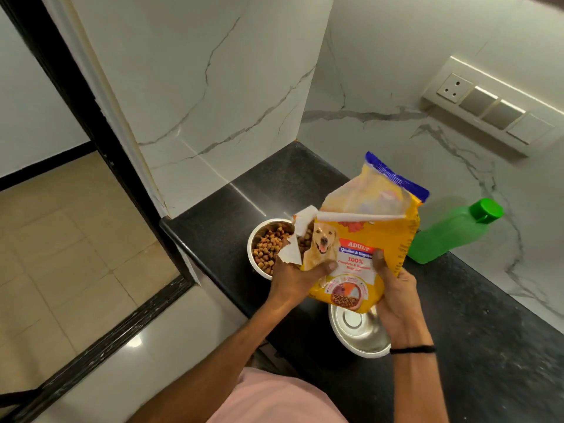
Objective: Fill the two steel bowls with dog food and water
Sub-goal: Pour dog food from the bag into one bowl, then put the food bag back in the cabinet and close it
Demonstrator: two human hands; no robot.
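- A person's left hand (300, 274) and right hand (393, 296) both grasp a yellow plastic dog food bag with a blue top strip (363, 239), held tilted above a black speckled stone counter (473, 315).
- The left thumb lies across the dog's picture on the front of the bag, and the right thumb presses the red-and-white label. The remaining fingers of each hand wrap behind the bag.
- The bag's torn white-lined corner hangs over a round steel bowl (258, 270) near the counter's left edge, which holds brown kibble (268, 245).
- A second round steel bowl (354, 328) sits closer to the person, showing bare metal inside, partly hidden by the bag's bottom and the right hand.
- A green plastic bottle with a green cap (448, 233) sits on the counter by the white marble wall (244, 71), to the right of the bag.
- A cream switch panel (488, 108) is mounted on the wall above the bottle.
- A black band (412, 350) circles the right wrist.
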